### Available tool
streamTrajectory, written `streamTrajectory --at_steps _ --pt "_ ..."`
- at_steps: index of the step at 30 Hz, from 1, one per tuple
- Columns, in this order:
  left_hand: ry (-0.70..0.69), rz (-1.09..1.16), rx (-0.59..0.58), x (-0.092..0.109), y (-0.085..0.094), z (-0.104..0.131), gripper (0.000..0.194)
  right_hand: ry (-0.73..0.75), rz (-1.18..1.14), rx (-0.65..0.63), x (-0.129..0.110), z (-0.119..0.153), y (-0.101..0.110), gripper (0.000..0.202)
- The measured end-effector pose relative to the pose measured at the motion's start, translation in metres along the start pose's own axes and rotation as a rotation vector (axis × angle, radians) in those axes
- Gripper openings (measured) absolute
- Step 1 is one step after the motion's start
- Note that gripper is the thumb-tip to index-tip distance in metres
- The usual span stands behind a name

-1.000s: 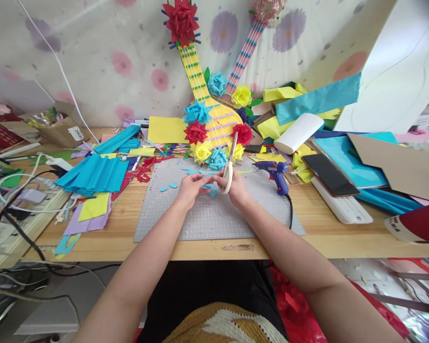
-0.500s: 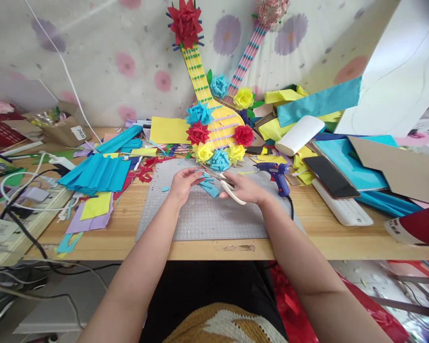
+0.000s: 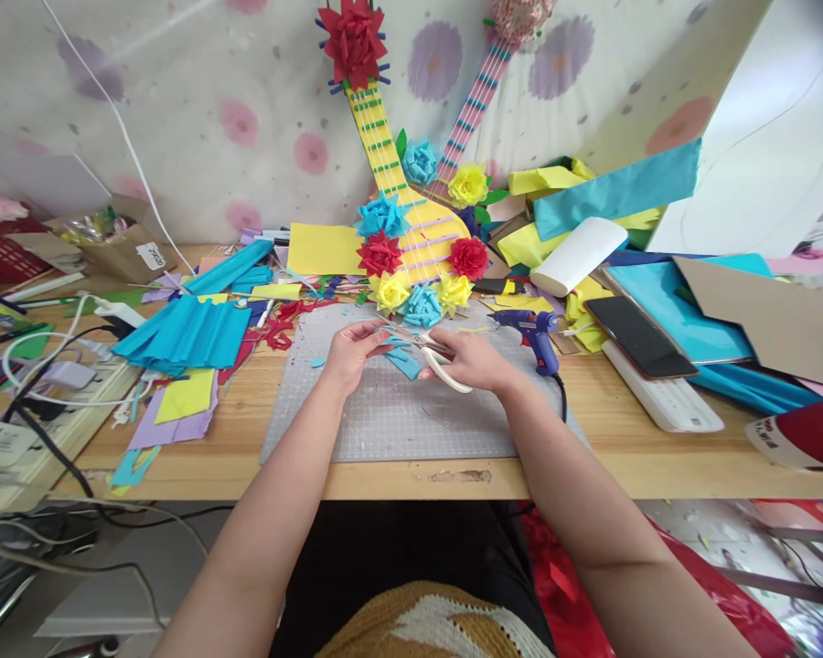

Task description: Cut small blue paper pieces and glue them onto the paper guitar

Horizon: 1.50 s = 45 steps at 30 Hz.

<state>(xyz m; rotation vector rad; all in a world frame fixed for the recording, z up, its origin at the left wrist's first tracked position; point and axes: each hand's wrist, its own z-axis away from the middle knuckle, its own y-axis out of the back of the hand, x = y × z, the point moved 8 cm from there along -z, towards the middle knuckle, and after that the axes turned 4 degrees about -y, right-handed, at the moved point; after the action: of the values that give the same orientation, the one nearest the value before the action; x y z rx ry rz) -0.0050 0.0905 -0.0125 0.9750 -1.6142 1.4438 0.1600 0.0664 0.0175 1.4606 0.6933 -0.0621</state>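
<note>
My left hand (image 3: 355, 355) pinches a blue strip of paper (image 3: 402, 363) cut into narrow tabs along its length. White-handled scissors (image 3: 447, 373) sit in my right hand (image 3: 476, 358), their blades pointing left at the strip's upper edge. Whether the blades are fully closed is hard to make out. Both hands hover over the grey cutting mat (image 3: 384, 429). Right behind them stands a yellow paper guitar (image 3: 431, 236) decorated with red, blue and yellow paper flowers.
A blue glue gun (image 3: 531, 334) lies right of my right hand, its cord running forward. Farther right are a phone (image 3: 639, 336), a white keyboard (image 3: 665, 388) and a red-and-white cup (image 3: 806, 434). Folded blue crepe paper (image 3: 188, 329) and a power strip (image 3: 55, 439) lie left.
The scissors and the blue strip have shifted very slightly against each other. Both hands keep nearly the same place and grip.
</note>
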Motion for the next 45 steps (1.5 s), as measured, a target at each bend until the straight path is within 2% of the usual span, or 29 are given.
streamTrajectory --at_steps 16,22,26,34,45 --pt "0.016 0.014 0.017 0.000 0.000 0.001 0.028 -0.035 -0.013 0.043 0.001 0.001 0.006 0.046" --pt "0.028 -0.048 -0.014 0.001 -0.002 0.002 0.029 -0.019 -0.052 -0.042 0.008 0.000 0.005 0.045" --pt "0.021 -0.050 0.015 0.001 0.000 0.002 0.029 0.004 -0.016 -0.109 0.007 0.000 -0.002 0.046" --pt "0.054 -0.040 0.035 -0.004 0.001 0.002 0.033 -0.005 0.124 -0.020 0.004 0.000 0.001 0.048" --pt "0.038 -0.107 0.029 -0.003 0.001 0.001 0.033 -0.023 0.187 -0.008 0.004 0.002 0.006 0.050"
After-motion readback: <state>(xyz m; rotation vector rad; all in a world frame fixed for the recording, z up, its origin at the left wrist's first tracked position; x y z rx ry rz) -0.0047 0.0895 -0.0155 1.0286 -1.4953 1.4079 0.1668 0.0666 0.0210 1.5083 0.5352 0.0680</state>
